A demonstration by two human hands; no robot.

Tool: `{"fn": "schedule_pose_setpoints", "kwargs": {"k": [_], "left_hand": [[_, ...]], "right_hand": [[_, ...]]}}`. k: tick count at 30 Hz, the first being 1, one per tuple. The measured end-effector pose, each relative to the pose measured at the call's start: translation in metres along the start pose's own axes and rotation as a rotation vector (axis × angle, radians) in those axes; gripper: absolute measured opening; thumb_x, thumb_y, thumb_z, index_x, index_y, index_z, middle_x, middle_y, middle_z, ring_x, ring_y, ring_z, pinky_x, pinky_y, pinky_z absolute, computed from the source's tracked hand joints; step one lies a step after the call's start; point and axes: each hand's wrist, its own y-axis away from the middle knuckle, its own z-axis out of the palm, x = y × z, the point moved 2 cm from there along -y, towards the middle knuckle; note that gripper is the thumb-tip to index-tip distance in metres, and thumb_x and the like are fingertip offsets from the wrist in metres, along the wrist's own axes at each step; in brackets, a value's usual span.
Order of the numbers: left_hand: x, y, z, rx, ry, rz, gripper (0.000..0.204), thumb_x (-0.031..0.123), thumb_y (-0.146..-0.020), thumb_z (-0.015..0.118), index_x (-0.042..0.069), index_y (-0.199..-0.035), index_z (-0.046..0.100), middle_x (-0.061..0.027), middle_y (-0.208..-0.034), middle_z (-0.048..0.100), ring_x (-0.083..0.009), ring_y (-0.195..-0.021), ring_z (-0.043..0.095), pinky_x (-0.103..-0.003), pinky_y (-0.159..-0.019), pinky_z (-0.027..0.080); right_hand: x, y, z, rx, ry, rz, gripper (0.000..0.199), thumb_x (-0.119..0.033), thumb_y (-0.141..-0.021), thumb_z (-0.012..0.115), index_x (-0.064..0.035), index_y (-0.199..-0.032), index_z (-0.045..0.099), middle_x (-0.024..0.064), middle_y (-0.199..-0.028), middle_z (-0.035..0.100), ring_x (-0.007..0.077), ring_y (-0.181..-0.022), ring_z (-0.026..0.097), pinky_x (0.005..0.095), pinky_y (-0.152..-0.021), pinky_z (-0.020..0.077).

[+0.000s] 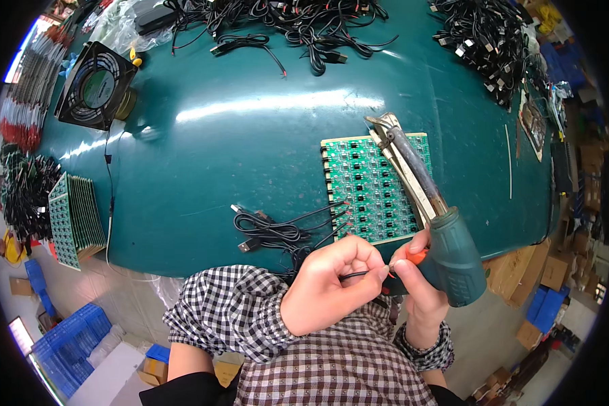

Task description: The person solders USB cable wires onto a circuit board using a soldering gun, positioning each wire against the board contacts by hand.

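My left hand (333, 289) is closed in a pinch on a black cable (353, 275), close to its thin wire end. Thumb and fingertips of my right hand (423, 292) meet it there, at the wire tip. The same right hand is wrapped round a soldering gun (459, 254) with a green handle and an orange trigger, its metal nose pointing away from me. Beneath that nose lies a green panel of small circuit boards (367, 177). Several black USB cables (272, 230) are bundled to its left, with some wire ends resting on the panel's lower left part.
A black fan (96, 86) stands at the far left of the green table (216, 162). Stacked board panels (74, 220) sit at the left edge beside heaped black cables (28, 193). More cable piles (277, 24) (484, 47) cover the far side.
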Motion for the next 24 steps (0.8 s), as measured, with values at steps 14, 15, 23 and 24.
{"fn": "schedule_pose_setpoints", "kwargs": {"k": [14,15,23,24], "left_hand": [[0.071,-0.03,-0.063,0.042,-0.513,0.013,0.009,0.005,-0.087,0.064,-0.001,-0.091,0.058,-0.0008,-0.082,0.056,-0.0054,-0.074,0.052,-0.022,-0.067,0.046],[0.063,-0.04,-0.068,0.014,-0.584,0.082,0.01,0.007,-0.089,0.065,0.0,-0.092,0.059,0.0011,-0.082,0.054,-0.0047,-0.074,0.05,-0.02,-0.067,0.044],[0.036,-0.072,-0.069,0.049,-0.875,0.073,0.013,0.01,-0.083,0.066,-0.002,-0.086,0.06,-0.0046,-0.079,0.058,-0.0091,-0.071,0.055,-0.026,-0.066,0.049],[0.036,-0.073,-0.069,0.062,-0.847,0.044,0.013,0.01,-0.081,0.067,-0.001,-0.085,0.06,-0.0048,-0.078,0.059,-0.0097,-0.07,0.056,-0.026,-0.065,0.049]], "right_hand": [[-0.005,-0.016,-0.019,0.065,-0.161,-0.043,0.055,-0.003,-0.08,0.063,0.0011,-0.131,0.043,0.0073,-0.095,0.053,0.0172,-0.07,0.058,0.0304,-0.06,0.048],[-0.006,-0.017,-0.019,0.048,-0.152,-0.037,0.054,-0.003,-0.08,0.063,0.0012,-0.131,0.043,0.0075,-0.094,0.053,0.0171,-0.07,0.058,0.0304,-0.059,0.048],[0.0,-0.008,-0.031,0.06,-0.153,-0.039,0.052,-0.01,-0.085,0.06,0.0017,-0.132,0.041,0.0096,-0.094,0.052,0.0184,-0.068,0.058,0.0296,-0.055,0.05],[0.0,-0.006,-0.033,0.067,-0.151,-0.033,0.052,-0.01,-0.085,0.06,0.0017,-0.132,0.041,0.0096,-0.094,0.052,0.0184,-0.068,0.058,0.0296,-0.055,0.05]]}}
